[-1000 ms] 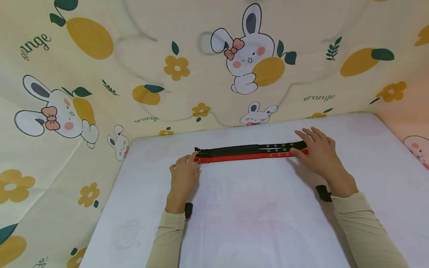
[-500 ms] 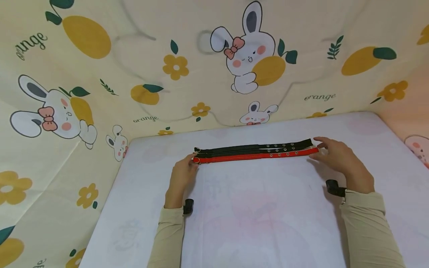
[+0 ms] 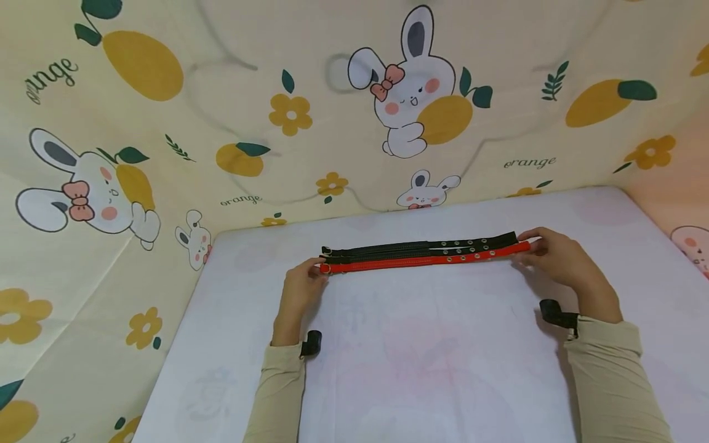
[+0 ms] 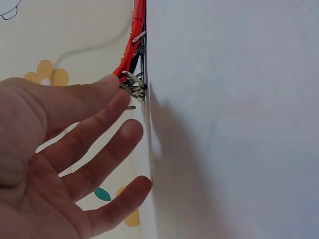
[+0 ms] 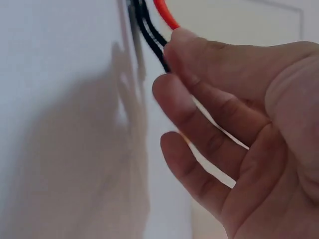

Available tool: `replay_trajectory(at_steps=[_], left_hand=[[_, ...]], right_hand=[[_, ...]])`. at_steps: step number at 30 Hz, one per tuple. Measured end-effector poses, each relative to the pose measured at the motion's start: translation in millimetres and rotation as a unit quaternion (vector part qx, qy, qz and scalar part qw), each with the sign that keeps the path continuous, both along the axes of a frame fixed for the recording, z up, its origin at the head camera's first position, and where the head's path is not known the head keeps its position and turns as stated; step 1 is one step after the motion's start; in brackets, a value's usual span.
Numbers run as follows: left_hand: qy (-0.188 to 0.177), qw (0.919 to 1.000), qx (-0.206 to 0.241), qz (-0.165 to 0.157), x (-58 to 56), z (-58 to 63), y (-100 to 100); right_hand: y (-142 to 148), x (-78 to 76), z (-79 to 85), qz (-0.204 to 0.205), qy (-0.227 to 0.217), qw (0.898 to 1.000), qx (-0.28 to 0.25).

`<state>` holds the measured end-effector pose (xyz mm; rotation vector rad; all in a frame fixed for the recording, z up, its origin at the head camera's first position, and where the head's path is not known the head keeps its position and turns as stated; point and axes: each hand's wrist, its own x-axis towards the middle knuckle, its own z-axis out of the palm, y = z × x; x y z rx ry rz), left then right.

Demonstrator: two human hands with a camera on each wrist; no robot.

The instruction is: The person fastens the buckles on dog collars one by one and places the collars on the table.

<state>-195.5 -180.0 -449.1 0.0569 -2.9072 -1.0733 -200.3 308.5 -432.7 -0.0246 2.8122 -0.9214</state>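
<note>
A red collar (image 3: pixel 388 265) and black collars (image 3: pixel 382 251) lie side by side across the white table, metal buckles at the left and eyelets toward the right. My left hand (image 3: pixel 301 289) pinches the red collar's buckle end between thumb and forefinger. In the left wrist view, the metal buckle (image 4: pixel 133 83) sticks out by the fingertips and the other fingers are spread. My right hand (image 3: pixel 565 261) pinches the red collar's tip, which is raised a little. The black straps (image 5: pixel 149 32) come close behind its forefinger in the right wrist view.
The white table (image 3: pixel 399 357) spreads out in front of the collars. Behind it and to the left hangs a cream cloth (image 3: pixel 332 55) printed with rabbits, flowers and oranges. Each wrist wears a small black camera, such as the right one (image 3: pixel 554 312).
My right hand has moved right, off the eyelet part of the collars, and now pinches the red collar's tip, drawn slightly right. The left hand has stayed at the buckle end.
</note>
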Motion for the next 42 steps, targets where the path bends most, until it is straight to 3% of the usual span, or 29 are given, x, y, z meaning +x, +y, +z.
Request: replay_trajectory(at_steps=[4,13,22,32,42], left_hand=[[0.002,0.9999,0.010,0.013,-0.5,-0.6,2],[0.012,0.9997,0.015,0.015,-1.2,2.4,6],[0.054,0.9973,0.046,-0.018,-1.6,11.6,8],[0.048,0.9922,0.102,-0.052,5.3,42.3,16],[0.044,0.9757,0.204,-0.068,13.8,69.3,31]], right_hand=[[-2,3.3,1.3,0.013,0.024,0.999,-0.026],[-9,6.0,3.1,0.033,0.019,0.997,-0.063],[-18,6.6,17.4,0.029,0.093,0.994,-0.057],[-31,12.2,45.5,0.038,0.126,0.988,-0.084],[-71,11.7,71.9,0.050,0.134,0.978,-0.150]])
